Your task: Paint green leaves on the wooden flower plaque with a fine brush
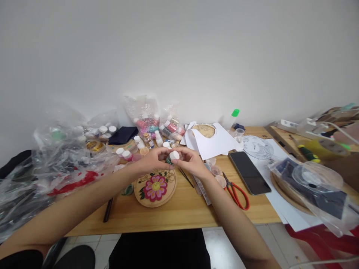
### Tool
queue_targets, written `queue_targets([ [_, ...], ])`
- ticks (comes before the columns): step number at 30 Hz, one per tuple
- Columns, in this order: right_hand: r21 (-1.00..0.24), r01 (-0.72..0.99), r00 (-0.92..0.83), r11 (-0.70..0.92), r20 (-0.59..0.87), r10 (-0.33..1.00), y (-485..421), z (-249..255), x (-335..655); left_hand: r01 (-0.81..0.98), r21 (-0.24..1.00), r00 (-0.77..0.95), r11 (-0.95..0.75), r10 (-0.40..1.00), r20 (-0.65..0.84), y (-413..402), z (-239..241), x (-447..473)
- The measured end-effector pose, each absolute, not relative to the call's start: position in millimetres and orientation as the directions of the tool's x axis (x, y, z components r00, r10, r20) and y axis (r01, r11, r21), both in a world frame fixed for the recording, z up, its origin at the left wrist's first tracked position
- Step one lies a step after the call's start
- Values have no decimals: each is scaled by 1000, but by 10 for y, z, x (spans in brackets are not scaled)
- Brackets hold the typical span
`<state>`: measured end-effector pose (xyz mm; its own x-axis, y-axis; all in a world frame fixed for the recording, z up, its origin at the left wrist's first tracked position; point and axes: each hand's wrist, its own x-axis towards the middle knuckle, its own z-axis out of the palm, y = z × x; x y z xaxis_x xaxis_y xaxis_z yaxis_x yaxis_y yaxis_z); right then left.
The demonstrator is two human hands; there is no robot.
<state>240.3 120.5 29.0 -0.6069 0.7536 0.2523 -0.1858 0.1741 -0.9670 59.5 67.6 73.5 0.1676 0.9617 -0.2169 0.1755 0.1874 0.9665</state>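
Observation:
Both hands meet over the middle of the table around a small bottle (174,155) with a white cap and dark green contents. My left hand (153,160) is closed around its left side. From the right, my right hand (192,160) grips the bottle at its cap. Just below them lies a round wooden disc (165,198) bearing a pink flower (155,188) with a yellow centre and green leaves. Left of the disc, partly behind my left forearm, stands a jar with green contents (128,189). Several white-capped bottles (127,155) stand behind my left hand.
Clear plastic bags (67,149) crowd the left side. A cut white paper (215,144) lies at the back. To the right are red-handled pliers (237,192), a phone (249,172), small cups (220,182), a printed drawing (258,147) and a bagged round board (291,196).

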Motion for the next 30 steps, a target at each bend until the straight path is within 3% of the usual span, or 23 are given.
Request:
queue_targets([
  [12,-961,-181,-600,208,275,751,1213,333,2461,229,966,177,118,971,-160,677,728,603],
  [20,-963,-139,-604,229,266,752,1079,534,2428,268,963,199,26,976,-82,536,987,550],
  [25,-897,14,-771,441,271,577,892,882,2322,294,956,195,-26,980,-34,157,1048,366],
  [30,-742,72,-901,667,238,362,552,1251,1953,280,960,58,-26,998,10,-472,999,85],
])
